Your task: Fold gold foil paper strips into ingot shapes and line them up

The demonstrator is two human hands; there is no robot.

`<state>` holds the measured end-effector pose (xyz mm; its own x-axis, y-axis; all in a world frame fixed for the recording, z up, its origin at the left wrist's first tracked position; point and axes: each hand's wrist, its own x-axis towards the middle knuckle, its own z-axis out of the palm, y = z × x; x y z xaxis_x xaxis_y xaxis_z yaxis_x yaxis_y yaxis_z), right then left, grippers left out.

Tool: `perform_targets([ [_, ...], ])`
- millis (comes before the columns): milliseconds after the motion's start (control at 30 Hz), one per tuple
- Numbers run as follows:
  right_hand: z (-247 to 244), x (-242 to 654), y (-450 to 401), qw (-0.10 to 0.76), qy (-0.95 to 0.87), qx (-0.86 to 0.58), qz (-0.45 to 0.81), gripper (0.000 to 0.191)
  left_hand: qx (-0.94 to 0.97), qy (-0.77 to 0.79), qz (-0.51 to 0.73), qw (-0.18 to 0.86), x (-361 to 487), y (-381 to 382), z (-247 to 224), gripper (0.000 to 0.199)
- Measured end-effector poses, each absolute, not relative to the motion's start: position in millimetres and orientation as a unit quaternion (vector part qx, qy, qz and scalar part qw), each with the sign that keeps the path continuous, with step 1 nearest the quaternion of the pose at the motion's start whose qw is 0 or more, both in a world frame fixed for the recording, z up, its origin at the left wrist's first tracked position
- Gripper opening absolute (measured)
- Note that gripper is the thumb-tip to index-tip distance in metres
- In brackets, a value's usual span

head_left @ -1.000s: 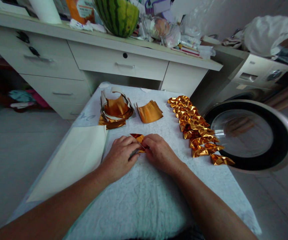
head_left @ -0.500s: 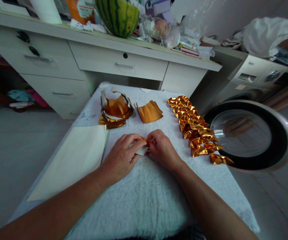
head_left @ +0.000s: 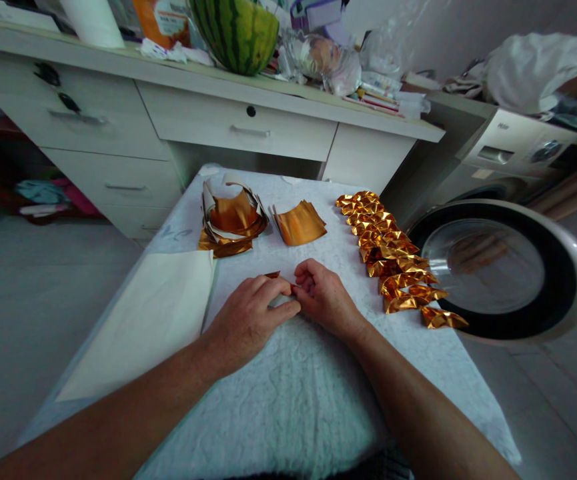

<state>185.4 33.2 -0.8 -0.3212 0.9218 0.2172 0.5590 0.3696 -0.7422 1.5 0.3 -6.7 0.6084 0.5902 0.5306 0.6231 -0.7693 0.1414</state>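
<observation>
Near the middle of the cloth-covered table, my left hand [head_left: 248, 317] is closed on a small piece of gold paper [head_left: 273, 274], most of it hidden under the fingers. My right hand [head_left: 325, 297] pinches the right end of the same piece with thumb and fingers. Beyond the hands lies a short stack of curved gold sheets [head_left: 300, 223]. To its left is a larger, curled pile of gold sheets [head_left: 233, 215]. Folded shiny gold pieces [head_left: 401, 280] form an overlapping row on the right side.
A pale flat sheet [head_left: 143, 320] lies along the left of the table [head_left: 288, 400]. Behind stands a white desk [head_left: 238, 127] with a cut watermelon [head_left: 238, 33] on it. An open round washer door [head_left: 498, 267] adjoins the right edge.
My left fingers have flattened over the gold paper and hide more of it. My right fingers have loosened slightly, with the index finger lifted. The piles and the row have not moved.
</observation>
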Motion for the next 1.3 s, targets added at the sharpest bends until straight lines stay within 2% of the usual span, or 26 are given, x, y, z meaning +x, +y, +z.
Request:
perform_targets([
  [133, 5, 188, 31, 0.302, -0.765, -0.472, 0.317, 0.02, -0.902, -0.348, -0.256, 0.008, 0, 1, -7, 0.019],
  [400, 25, 194, 24, 0.229, -0.835, -0.405, 0.292, 0.018, -0.89, -0.38, -0.251, -0.002, -1, 0, -1, 0.016],
  [633, 20, 191, 25, 0.186, -0.871, -0.376, 0.256, 0.014, -0.884, -0.38, -0.271, -0.029, -2, 2, -2, 0.017],
  [767, 15, 190, 27, 0.197, -0.865, -0.389, 0.249, 0.017, -0.874, -0.388, -0.292, -0.031, -2, 2, -2, 0.019],
  [900, 12, 192, 29, 0.224, -0.858, -0.41, 0.215, 0.022, -0.823, -0.463, -0.329, 0.008, -1, 3, -1, 0.028],
  [1067, 8, 194, 33, 0.255, -0.85, -0.421, 0.188, 0.022, -0.772, -0.522, -0.362, -0.01, -5, 6, 1, 0.024],
  [1300, 4, 193, 35, 0.264, -0.844, -0.428, 0.185, 0.021, -0.803, -0.51, -0.306, -0.051, -8, 9, 1, 0.017],
])
